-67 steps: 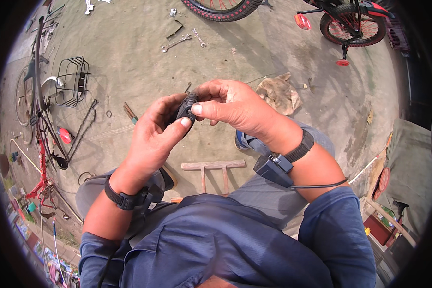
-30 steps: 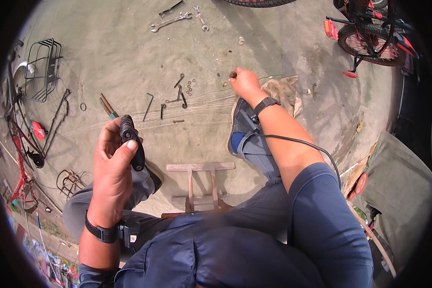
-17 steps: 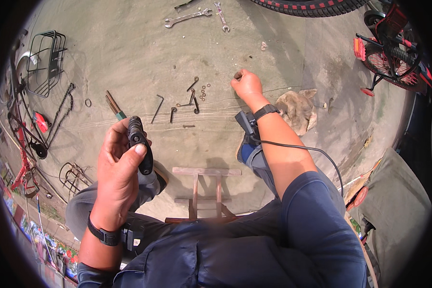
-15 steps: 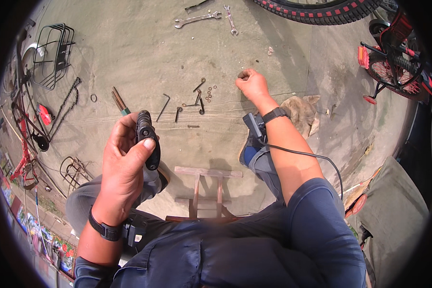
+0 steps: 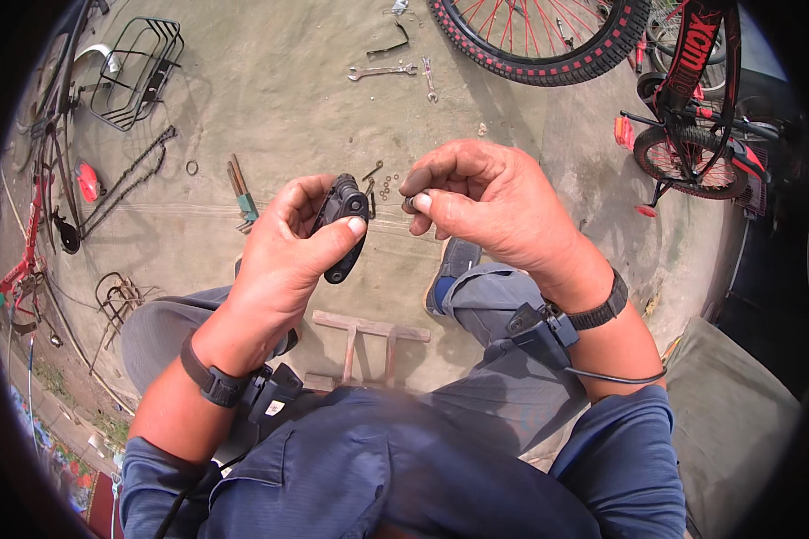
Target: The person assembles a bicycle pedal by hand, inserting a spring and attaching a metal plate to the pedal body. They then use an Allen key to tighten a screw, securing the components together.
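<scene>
My left hand [image 5: 283,247] is closed around a black, elongated part [image 5: 342,229] with ridged edges and a round hole, its thumb pressed on the face. Just to the right, my right hand [image 5: 490,202] pinches a small, dark round piece [image 5: 410,205] between thumb and fingertips; it looks like a nut, but most of it is covered. A narrow gap separates the piece from the black part. Beneath the hands on the ground lie several small washers [image 5: 386,189] and a bolt [image 5: 374,169], partly hidden by the left hand.
Wooden-handled tools [image 5: 242,191] lie left of my hands. Farther off are two wrenches [image 5: 382,72], a chain [image 5: 130,180] and a black wire rack [image 5: 137,74]. A bicycle wheel [image 5: 539,67] stands at the far right. A wooden stool-like frame [image 5: 368,326] sits between my legs.
My right hand has come up from near the ground toward the black part, with a small piece now showing in its pinch. My left hand has moved right and farther out, still gripping the part.
</scene>
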Tool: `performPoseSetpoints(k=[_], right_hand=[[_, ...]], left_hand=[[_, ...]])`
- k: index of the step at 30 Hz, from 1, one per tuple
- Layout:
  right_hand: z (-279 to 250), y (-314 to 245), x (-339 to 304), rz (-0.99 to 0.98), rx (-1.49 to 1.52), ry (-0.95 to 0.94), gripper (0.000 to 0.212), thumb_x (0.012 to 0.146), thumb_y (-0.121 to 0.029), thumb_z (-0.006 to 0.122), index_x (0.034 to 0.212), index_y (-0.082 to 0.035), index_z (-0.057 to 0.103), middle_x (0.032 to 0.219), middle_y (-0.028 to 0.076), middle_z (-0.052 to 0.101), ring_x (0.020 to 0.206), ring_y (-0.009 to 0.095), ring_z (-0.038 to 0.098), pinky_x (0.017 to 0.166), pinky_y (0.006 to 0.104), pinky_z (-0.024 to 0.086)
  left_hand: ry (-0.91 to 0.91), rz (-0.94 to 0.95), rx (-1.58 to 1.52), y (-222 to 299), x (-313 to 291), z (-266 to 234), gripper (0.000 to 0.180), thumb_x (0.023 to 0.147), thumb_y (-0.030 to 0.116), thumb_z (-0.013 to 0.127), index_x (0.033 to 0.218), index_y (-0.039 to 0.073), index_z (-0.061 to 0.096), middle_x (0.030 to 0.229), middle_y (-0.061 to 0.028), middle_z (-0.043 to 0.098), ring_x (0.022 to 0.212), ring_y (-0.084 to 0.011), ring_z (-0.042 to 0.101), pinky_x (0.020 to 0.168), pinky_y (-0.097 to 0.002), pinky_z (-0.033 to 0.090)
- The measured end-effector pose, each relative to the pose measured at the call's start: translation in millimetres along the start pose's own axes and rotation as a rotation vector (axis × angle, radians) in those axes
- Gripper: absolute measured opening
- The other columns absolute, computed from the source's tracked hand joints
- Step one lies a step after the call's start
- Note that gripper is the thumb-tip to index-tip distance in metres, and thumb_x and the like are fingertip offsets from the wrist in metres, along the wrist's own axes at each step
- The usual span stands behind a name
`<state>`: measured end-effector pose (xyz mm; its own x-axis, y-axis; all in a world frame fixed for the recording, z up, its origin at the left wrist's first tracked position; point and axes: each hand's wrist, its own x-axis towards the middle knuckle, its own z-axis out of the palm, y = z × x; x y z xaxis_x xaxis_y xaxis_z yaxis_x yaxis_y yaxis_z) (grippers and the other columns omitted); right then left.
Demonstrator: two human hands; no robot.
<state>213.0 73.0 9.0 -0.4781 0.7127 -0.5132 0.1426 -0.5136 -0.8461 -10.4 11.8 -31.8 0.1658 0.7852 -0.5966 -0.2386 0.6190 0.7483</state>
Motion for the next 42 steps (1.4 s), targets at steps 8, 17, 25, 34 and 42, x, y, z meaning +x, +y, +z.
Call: performPoseSetpoints(k=[8, 17, 25, 34, 42], right_hand=[[52.5, 11.2, -45.0, -0.156, 0.023, 0.215, 0.018, 0.091, 0.000, 0.064, 0.109, 0.002, 0.064, 0.097, 0.005, 0.068, 0.086, 0.011, 0.066, 0.076, 0.0254, 0.054], [67.6, 18.6, -55.0, -0.154, -0.132, 0.296, 0.017, 0.090, -0.002, 0.069, 0.105, 0.002, 0.065, 0.095, 0.004, 0.068, 0.084, 0.008, 0.064, 0.075, 0.0241, 0.053], [67.5, 25.7, -52.7, -0.177, -0.187, 0.350, 0.015, 0.089, -0.002, 0.068, 0.104, 0.001, 0.064, 0.094, 0.003, 0.068, 0.083, 0.006, 0.062, 0.073, 0.0226, 0.052], [67.7, 27.2, -52.4, -0.167, -0.100, 0.368, 0.020, 0.090, -0.006, 0.069, 0.106, 0.001, 0.059, 0.092, 0.002, 0.064, 0.081, 0.005, 0.060, 0.071, 0.0218, 0.051], [67.8, 27.9, -52.4, -0.169, -0.218, 0.374, 0.026, 0.088, -0.004, 0.068, 0.113, 0.002, 0.061, 0.093, 0.001, 0.063, 0.082, 0.004, 0.059, 0.072, 0.0210, 0.051]], left_hand=[[-0.046, 0.131, 0.175, -0.5, -27.4, 8.6, 0.056, 0.083, 0.017, 0.079, 0.127, -0.008, 0.055, 0.112, -0.0119, 0.066, 0.103, -0.0154, 0.063, 0.091, -0.0300, 0.051], [-0.033, 0.216, 0.280, -3.3, -32.6, 9.8, 0.057, 0.080, 0.019, 0.080, 0.124, -0.009, 0.056, 0.107, -0.0132, 0.067, 0.098, -0.0152, 0.064, 0.088, -0.0302, 0.053], [-0.023, 0.188, 0.277, -2.6, -32.3, 13.5, 0.057, 0.081, 0.020, 0.080, 0.124, -0.009, 0.056, 0.107, -0.0127, 0.067, 0.098, -0.0150, 0.063, 0.088, -0.0296, 0.052], [-0.026, 0.208, 0.280, -5.6, -32.4, 16.8, 0.056, 0.081, 0.020, 0.080, 0.123, -0.008, 0.057, 0.107, -0.0128, 0.067, 0.098, -0.0151, 0.063, 0.088, -0.0299, 0.053], [-0.011, 0.237, 0.313, -6.7, -34.5, 17.8, 0.055, 0.080, 0.019, 0.080, 0.122, -0.008, 0.057, 0.108, -0.0139, 0.068, 0.100, -0.0167, 0.064, 0.090, -0.0309, 0.053]])
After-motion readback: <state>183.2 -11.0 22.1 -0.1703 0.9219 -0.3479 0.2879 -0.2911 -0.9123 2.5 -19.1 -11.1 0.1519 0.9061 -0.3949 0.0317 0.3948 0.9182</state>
